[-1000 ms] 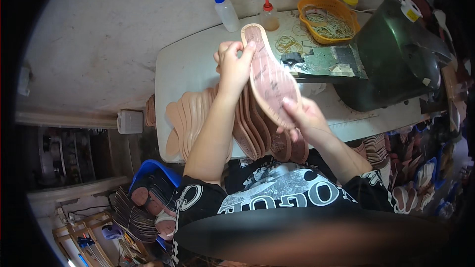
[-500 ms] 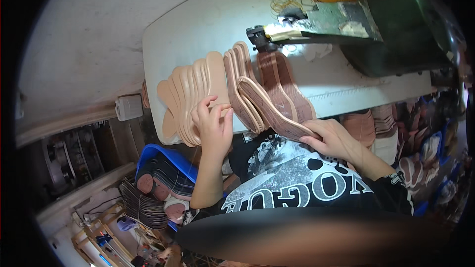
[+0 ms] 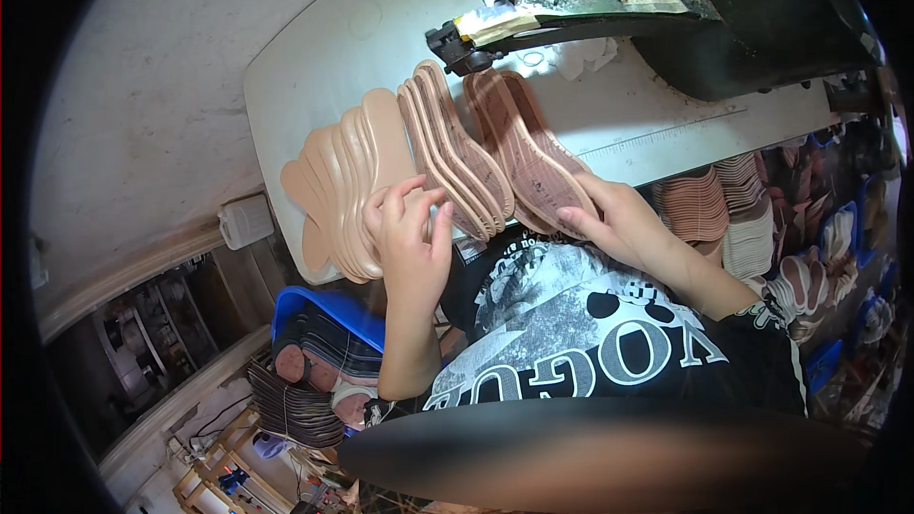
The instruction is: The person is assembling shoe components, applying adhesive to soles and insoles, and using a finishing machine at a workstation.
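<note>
Fanned beige insoles (image 3: 333, 186) lie overlapped at the left of the white table. My left hand (image 3: 409, 228) is at their near right edge, fingers apart and slightly bent, gripping nothing. To their right stands a row of brown insoles (image 3: 452, 157) with pale edges, leaning on one another. My right hand (image 3: 609, 219) grips the near end of a brown insole (image 3: 543, 171), thumb on its top face and fingers along the far side. That insole reaches toward the black head (image 3: 462, 49) of a green machine. Another brown insole (image 3: 486, 105) lies partly under it.
The machine arm (image 3: 581, 9) extends over the table (image 3: 314, 67) from the right. A ruler scale (image 3: 666, 133) lines the near right edge. Stacked insoles (image 3: 690, 205) stand below right; a blue bin (image 3: 328, 319) of dark pieces stands below left. A white container (image 3: 246, 221) sits beside the table.
The insole tilted in my right hand appears laid against the brown row. My right hand now holds a flatter insole beside it. My left hand stays by the beige ones; the view has shifted.
</note>
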`<act>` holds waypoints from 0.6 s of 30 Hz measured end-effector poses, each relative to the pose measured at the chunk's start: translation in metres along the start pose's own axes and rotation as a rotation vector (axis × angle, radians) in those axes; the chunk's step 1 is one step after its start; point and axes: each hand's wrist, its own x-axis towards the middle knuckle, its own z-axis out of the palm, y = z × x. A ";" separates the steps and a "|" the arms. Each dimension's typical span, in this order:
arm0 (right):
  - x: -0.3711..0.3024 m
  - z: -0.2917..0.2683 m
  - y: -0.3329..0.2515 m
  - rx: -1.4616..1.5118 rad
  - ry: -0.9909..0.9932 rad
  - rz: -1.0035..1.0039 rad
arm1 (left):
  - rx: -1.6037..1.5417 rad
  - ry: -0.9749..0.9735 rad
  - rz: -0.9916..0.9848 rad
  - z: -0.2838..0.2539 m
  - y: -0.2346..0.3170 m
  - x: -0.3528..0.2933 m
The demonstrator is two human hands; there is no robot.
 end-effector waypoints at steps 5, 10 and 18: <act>0.010 0.010 0.012 0.059 0.194 0.039 | 0.028 -0.245 0.156 0.001 0.013 0.003; 0.018 0.009 0.016 -0.322 0.213 0.008 | 0.162 -0.396 0.274 0.024 0.026 0.005; 0.023 0.021 0.010 0.153 0.083 0.124 | 0.207 -0.328 0.284 0.028 0.027 0.013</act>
